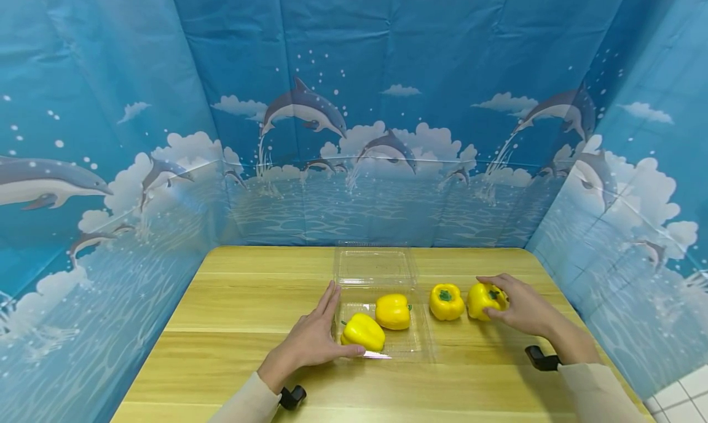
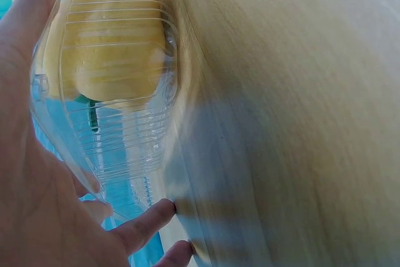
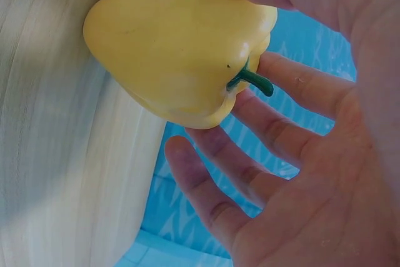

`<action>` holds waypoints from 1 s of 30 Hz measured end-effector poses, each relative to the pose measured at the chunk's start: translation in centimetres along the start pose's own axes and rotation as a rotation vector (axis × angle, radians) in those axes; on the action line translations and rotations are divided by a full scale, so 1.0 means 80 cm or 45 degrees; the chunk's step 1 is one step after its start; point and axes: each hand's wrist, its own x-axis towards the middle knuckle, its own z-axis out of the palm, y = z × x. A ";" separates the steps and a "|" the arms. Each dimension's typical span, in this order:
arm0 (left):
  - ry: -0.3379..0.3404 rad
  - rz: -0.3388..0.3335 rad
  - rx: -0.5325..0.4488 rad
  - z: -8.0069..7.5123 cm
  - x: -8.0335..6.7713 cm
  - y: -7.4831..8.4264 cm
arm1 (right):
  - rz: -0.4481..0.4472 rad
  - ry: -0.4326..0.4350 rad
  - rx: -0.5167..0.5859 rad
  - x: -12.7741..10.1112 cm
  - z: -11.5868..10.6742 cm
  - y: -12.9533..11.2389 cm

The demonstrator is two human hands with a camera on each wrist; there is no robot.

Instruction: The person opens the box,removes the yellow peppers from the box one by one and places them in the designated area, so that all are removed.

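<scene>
The left hand (image 1: 313, 340) spreads wide against the clear box (image 1: 415, 344). The right hand (image 1: 522, 306) holds the rightmost pepper (image 1: 481, 302) between thumb and fingers.

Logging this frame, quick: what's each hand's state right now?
Left hand: open, touching the clear plastic clamshell.
Right hand: holding the rightmost yellow bell pepper between thumb and fingers.

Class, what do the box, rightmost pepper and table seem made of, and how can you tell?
Box: probably thin, glossy plastic; see-through, ribbed walls.
Rightmost pepper: smooth, shiny skin with highlights; real or moulded plastic, unclear.
Table: wood or wood-look laminate, satin; grain streaks.
</scene>
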 end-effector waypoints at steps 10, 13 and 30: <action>0.001 0.005 0.007 -0.001 0.000 0.001 | -0.017 0.001 -0.012 0.003 0.001 -0.001; -0.002 0.003 0.005 -0.001 0.000 0.001 | -0.023 0.002 -0.020 0.003 0.002 -0.001; -0.004 0.004 0.002 0.000 0.001 -0.001 | -0.041 -0.044 0.031 0.004 0.001 0.000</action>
